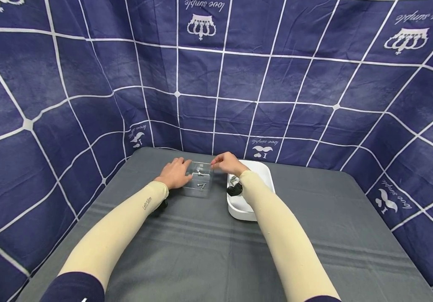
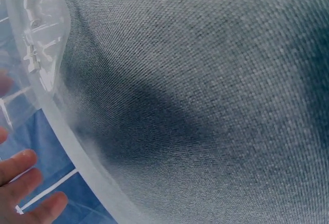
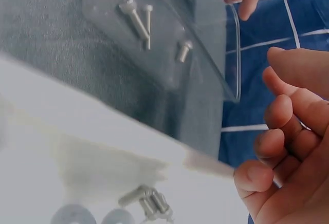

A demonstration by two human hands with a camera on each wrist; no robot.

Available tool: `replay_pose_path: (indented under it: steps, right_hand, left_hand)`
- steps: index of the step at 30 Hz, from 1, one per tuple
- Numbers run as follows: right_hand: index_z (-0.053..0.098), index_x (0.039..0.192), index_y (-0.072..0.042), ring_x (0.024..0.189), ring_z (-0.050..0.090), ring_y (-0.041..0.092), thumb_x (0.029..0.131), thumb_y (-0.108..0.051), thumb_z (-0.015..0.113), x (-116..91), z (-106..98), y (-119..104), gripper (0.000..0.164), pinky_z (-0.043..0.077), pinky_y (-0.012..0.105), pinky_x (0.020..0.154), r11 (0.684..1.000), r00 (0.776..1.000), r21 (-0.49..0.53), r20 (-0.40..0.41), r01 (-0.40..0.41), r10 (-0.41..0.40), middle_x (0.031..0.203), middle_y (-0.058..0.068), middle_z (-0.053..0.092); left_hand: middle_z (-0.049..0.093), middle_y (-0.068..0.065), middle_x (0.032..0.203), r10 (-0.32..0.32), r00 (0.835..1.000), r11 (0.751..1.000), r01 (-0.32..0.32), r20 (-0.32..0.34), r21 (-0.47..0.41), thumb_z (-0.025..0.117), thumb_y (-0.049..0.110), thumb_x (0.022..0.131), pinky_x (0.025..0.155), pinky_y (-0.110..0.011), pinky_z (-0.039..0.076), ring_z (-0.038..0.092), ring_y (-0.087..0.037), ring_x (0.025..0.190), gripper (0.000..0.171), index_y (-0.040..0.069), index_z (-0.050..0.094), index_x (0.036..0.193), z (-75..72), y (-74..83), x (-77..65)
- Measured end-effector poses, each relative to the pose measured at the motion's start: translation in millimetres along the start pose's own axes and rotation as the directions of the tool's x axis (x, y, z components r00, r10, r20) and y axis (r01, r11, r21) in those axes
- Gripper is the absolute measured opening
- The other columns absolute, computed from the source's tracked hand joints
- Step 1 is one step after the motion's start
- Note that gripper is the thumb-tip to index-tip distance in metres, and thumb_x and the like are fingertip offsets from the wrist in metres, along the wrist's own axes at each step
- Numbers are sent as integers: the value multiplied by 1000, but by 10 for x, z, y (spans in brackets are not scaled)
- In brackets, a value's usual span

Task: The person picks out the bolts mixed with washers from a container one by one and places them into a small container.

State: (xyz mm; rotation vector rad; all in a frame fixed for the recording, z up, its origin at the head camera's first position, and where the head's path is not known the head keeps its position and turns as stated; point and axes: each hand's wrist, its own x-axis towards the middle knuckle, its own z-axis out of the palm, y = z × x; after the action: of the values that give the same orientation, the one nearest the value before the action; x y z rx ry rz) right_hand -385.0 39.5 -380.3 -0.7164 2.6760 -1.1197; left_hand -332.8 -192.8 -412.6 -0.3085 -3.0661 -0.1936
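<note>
A clear plastic box (image 1: 191, 192) lies on the cloth, with several metal screws (image 3: 134, 19) inside it. My left hand (image 1: 175, 173) rests against the box's left side, its fingers extended and its thumb at the wall. At the box's right edge is my right hand (image 1: 229, 163), reaching across the white tray (image 1: 242, 214). In the right wrist view its fingers are loosely curled, thumb tip close to the index finger, with nothing visible between them. Small metal cylinders (image 3: 148, 201) and flat washers (image 3: 73, 216) lie in the tray, partly hidden by my forearm in the head view.
Grey cloth (image 1: 186, 251) covers the table. A blue curtain (image 1: 258, 79) with white grid lines hangs close behind the box and tray and along both sides. A dark wrist camera (image 1: 234, 190) sits below my right wrist, over the tray.
</note>
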Motion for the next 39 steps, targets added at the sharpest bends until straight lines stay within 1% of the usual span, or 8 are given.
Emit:
replay_pose_path:
  steps: [6, 12, 15, 18, 25, 29, 35, 39]
  right_hand:
    - [76, 102, -6, 85, 59, 13, 88, -18, 73, -74, -97, 111, 19, 47, 25, 77, 999, 1000, 35, -22, -20, 20, 87, 0, 71]
    - [75, 103, -3, 84, 58, 12, 88, -16, 71, -127, -191, 186, 20, 45, 24, 77, 998, 999, 66, -42, -10, 13, 88, 2, 72]
    - [75, 105, -2, 84, 58, 12, 89, -16, 71, -147, -249, 211, 22, 45, 24, 77, 997, 999, 78, -39, -11, 14, 90, 4, 73]
    - [74, 105, -1, 85, 59, 13, 89, -15, 71, -160, -306, 243, 22, 46, 24, 77, 996, 999, 91, -36, -21, 24, 91, 4, 73]
    - [74, 105, -2, 83, 57, 14, 89, -16, 70, -210, -419, 303, 21, 45, 26, 75, 996, 997, 80, -56, -44, 48, 85, 2, 69]
    - [74, 105, -3, 84, 56, 15, 89, -16, 70, -247, -448, 349, 20, 45, 27, 76, 994, 996, 87, -58, -60, 65, 84, 1, 67]
    - [74, 106, -4, 87, 57, 18, 89, -17, 70, -307, -440, 453, 22, 45, 28, 77, 992, 994, 95, -60, -81, 87, 85, 1, 63]
    - [74, 108, -5, 87, 57, 17, 91, -19, 70, -342, -463, 487, 23, 45, 28, 75, 992, 993, 83, -60, -92, 97, 88, 2, 64]
  left_hand:
    - [46, -19, 147, 22, 1000, 1000, -22, -3, 4, 61, 35, 97, 108, -58, 38, 41, -37, 138, 64, 8, 42, 152, -21, 37, 20]
    - [49, -18, 144, 56, 996, 998, -57, -65, -12, 60, 34, 96, 107, -56, 39, 43, -36, 136, 62, 7, 46, 150, -39, 101, 54]
    - [50, -19, 143, 74, 993, 997, -76, -87, -21, 61, 33, 96, 108, -56, 39, 43, -36, 135, 61, 6, 47, 149, -52, 156, 87]
    - [49, -19, 144, 88, 992, 995, -91, -91, -30, 60, 33, 97, 109, -56, 39, 42, -36, 137, 60, 6, 47, 149, -76, 226, 121]
    - [50, -17, 142, 114, 986, 991, -121, -122, -54, 59, 32, 96, 109, -53, 41, 43, -35, 137, 59, 6, 48, 148, -129, 392, 185]
    - [50, -16, 141, 129, 984, 988, -138, -121, -70, 58, 31, 96, 109, -51, 41, 44, -34, 136, 59, 6, 48, 148, -131, 478, 194]
    - [46, -14, 144, 107, 991, 987, -117, -86, -113, 55, 33, 99, 108, -49, 44, 41, -31, 138, 58, 9, 45, 151, -71, 617, 203]
    - [47, -13, 143, 108, 991, 985, -118, -84, -123, 55, 34, 99, 106, -51, 45, 41, -30, 137, 57, 11, 46, 150, -69, 717, 209]
